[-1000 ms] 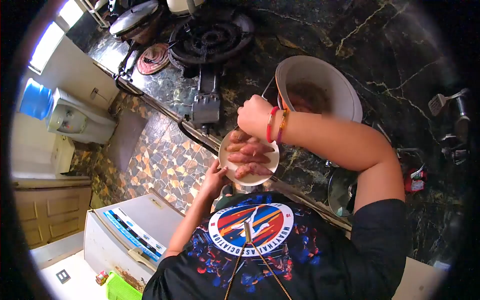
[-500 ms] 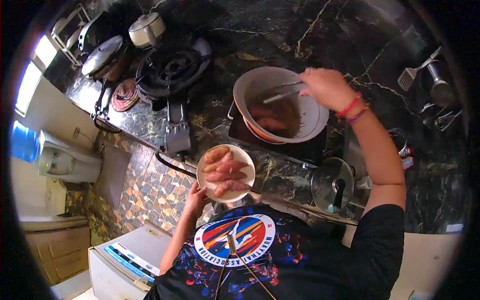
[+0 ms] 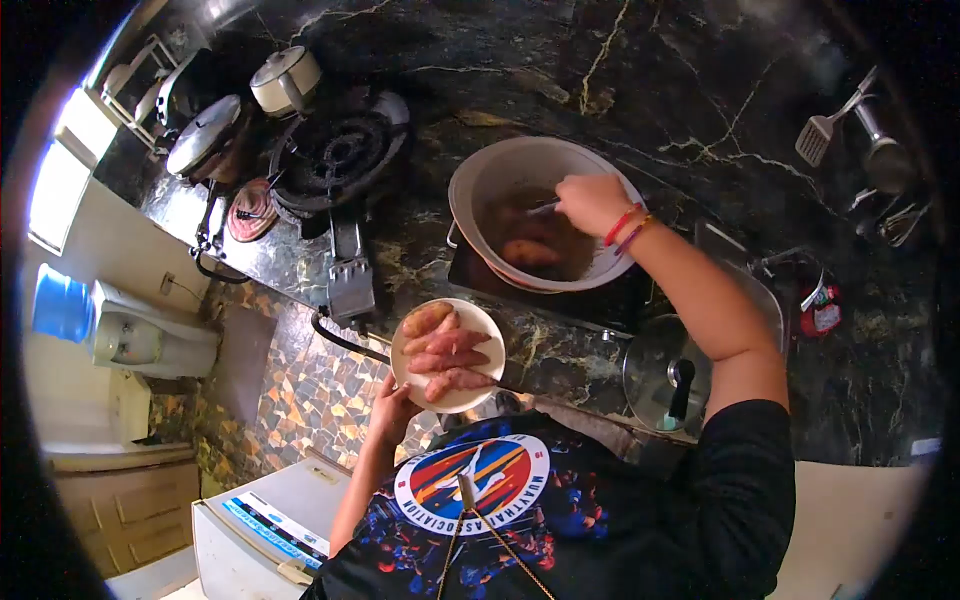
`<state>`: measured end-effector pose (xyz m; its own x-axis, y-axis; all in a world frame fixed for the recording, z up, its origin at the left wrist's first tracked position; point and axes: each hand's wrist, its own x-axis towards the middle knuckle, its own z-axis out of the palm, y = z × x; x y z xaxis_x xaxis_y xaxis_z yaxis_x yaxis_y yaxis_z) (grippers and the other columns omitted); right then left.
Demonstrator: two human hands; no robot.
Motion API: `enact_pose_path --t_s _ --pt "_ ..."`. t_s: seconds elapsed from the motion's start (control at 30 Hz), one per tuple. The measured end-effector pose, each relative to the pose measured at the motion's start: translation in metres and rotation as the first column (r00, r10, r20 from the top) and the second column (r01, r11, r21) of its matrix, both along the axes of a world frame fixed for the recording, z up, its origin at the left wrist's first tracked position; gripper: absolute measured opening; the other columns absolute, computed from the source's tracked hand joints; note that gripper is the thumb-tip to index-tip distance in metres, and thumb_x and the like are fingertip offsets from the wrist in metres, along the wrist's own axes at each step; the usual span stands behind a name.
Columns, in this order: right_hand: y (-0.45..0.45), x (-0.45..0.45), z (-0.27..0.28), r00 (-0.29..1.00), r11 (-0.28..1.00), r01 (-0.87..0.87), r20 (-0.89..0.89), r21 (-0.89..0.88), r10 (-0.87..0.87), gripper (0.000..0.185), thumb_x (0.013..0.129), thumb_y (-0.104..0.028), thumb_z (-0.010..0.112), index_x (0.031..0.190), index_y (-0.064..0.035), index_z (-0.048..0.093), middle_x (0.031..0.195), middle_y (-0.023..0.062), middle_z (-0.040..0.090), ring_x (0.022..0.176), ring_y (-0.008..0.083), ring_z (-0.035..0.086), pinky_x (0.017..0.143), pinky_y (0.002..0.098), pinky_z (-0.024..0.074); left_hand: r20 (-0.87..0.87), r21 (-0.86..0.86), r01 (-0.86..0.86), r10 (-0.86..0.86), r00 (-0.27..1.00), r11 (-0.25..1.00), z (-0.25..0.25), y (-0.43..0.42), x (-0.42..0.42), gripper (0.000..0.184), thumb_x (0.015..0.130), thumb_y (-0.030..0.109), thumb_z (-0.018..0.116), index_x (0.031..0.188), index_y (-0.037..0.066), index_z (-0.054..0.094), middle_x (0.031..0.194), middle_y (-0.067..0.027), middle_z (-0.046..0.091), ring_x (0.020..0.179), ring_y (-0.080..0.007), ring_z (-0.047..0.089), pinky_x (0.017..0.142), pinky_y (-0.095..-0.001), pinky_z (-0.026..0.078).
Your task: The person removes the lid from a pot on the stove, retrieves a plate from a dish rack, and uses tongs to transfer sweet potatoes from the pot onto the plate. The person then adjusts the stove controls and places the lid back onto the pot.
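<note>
Over the dark, veined bench (image 3: 480, 95), the right hand (image 3: 596, 205) grips a metal utensil (image 3: 542, 209) inside the pot (image 3: 498, 172). The left hand (image 3: 392, 408) grips a plate (image 3: 482, 322) near the mosaic floor's (image 3: 315, 395) side.

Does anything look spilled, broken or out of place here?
Nothing clearly stands out. The left hand holds the plate with the reddish tubers on it, and no spill shows on the counter. The pot's contents are too murky to judge.

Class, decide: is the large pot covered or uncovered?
Uncovered: no lid sits on the pot, and its inside shows around the right hand.
</note>
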<state>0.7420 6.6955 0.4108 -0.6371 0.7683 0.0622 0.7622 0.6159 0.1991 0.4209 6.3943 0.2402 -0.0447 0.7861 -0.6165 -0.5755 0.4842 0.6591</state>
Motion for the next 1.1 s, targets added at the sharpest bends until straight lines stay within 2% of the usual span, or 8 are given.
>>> enact_pose_path --t_s 0.07,0.33,0.43,0.63,0.8,0.93,1.03,1.1 --pt "0.007 -0.001 0.020 0.978 0.976 0.169 0.142 -0.139 -0.149 0.025 0.083 -0.030 0.060 0.084 -0.0079 0.070 0.083 0.0138 0.068 0.077 0.0323 0.066 0.062 0.0455 0.0525 -0.018 0.000 0.002 -0.002 1.000 1.000 -0.003 0.000 0.000 0.047 0.095 0.004 0.038 0.141 0.011 0.029 0.125 -0.0171 0.050 0.106 -0.0323 0.058 0.087 -0.0454 0.052" --pt "0.013 0.026 0.033 0.991 0.992 0.128 -0.029 -0.005 -0.128 0.028 0.082 -0.033 0.064 0.088 -0.0062 0.068 0.090 0.0140 0.066 0.084 0.0336 0.065 0.069 0.0452 0.0523 -0.008 0.068 0.020 -0.020 1.000 0.997 -0.008 -0.001 0.000 0.046 0.096 0.005 0.037 0.141 0.009 0.029 0.125 -0.0174 0.050 0.106 -0.0325 0.058 0.087 -0.0457 0.052" --pt "-0.003 0.019 0.041 0.980 0.985 0.161 0.131 -0.064 -0.151 0.026 0.081 -0.030 0.065 0.086 -0.0049 0.067 0.092 0.0128 0.065 0.084 0.0330 0.065 0.069 0.0439 0.0527 -0.002 0.047 0.034 -0.034 0.999 0.998 -0.003 -0.001 -0.001 0.046 0.096 0.006 0.038 0.140 0.008 0.029 0.125 -0.0174 0.050 0.106 -0.0324 0.058 0.087 -0.0448 0.053" --pt "-0.007 0.018 0.001 0.998 0.998 0.055 0.020 0.020 -0.056 0.023 0.079 -0.026 0.066 0.085 -0.0038 0.065 0.090 0.0128 0.064 0.085 0.0316 0.064 0.070 0.0423 0.0525 -0.009 0.021 0.024 -0.024 1.000 0.999 -0.002 0.001 0.000 0.044 0.095 0.007 0.041 0.138 0.008 0.033 0.124 -0.0169 0.051 0.106 -0.0310 0.058 0.085 -0.0424 0.054" --pt "-0.004 0.024 0.009 0.991 0.989 0.130 -0.031 -0.073 -0.133 0.024 0.082 -0.029 0.062 0.088 -0.0058 0.064 0.092 0.0128 0.063 0.086 0.0324 0.062 0.069 0.0440 0.0509 -0.013 -0.003 0.010 -0.010 1.000 1.000 -0.006 -0.001 -0.005 0.042 0.095 0.014 0.043 0.136 0.010 0.035 0.123 -0.0136 0.052 0.100 -0.0275 0.060 0.082 -0.0397 0.053" --pt "-0.033 0.024 0.041 0.960 0.981 0.155 -0.217 -0.117 -0.178 0.026 0.084 -0.030 0.059 0.095 -0.0066 0.063 0.097 0.0115 0.063 0.088 0.0336 0.061 0.073 0.0430 0.0495 -0.116 -0.032 -0.077 0.073 0.991 0.997 0.009 -0.006 -0.010 0.041 0.094 0.022 0.051 0.131 0.009 0.041 0.119 -0.0108 0.054 0.102 -0.0234 0.057 0.083 -0.0359 0.047" --pt "-0.062 0.023 0.066 0.914 0.997 0.041 -0.401 -0.070 -0.066 0.024 0.086 -0.027 0.059 0.097 -0.0060 0.061 0.101 0.0112 0.063 0.089 0.0336 0.061 0.074 0.0414 0.0488 -0.543 0.181 -0.139 0.217 0.812 0.974 0.004 -0.008 -0.020 0.037 0.093 0.020 0.053 0.127 0.007 0.047 0.118 -0.0107 0.055 0.105 -0.0210 0.055 0.087 -0.0337 0.045" --pt "-0.092 0.009 0.090 0.920 1.000 -0.009 -0.393 -0.021 0.000 0.023 0.085 -0.025 0.060 0.097 -0.0059 0.061 0.098 0.0110 0.063 0.088 0.0333 0.061 0.072 0.0410 0.0487 -0.666 0.295 -0.025 0.225 0.711 0.955 0.053 0.004 -0.020 0.032 0.091 0.017 0.056 0.120 0.004 0.053 0.114 -0.0096 0.057 0.105 -0.0190 0.054 0.090 -0.0321 0.044"
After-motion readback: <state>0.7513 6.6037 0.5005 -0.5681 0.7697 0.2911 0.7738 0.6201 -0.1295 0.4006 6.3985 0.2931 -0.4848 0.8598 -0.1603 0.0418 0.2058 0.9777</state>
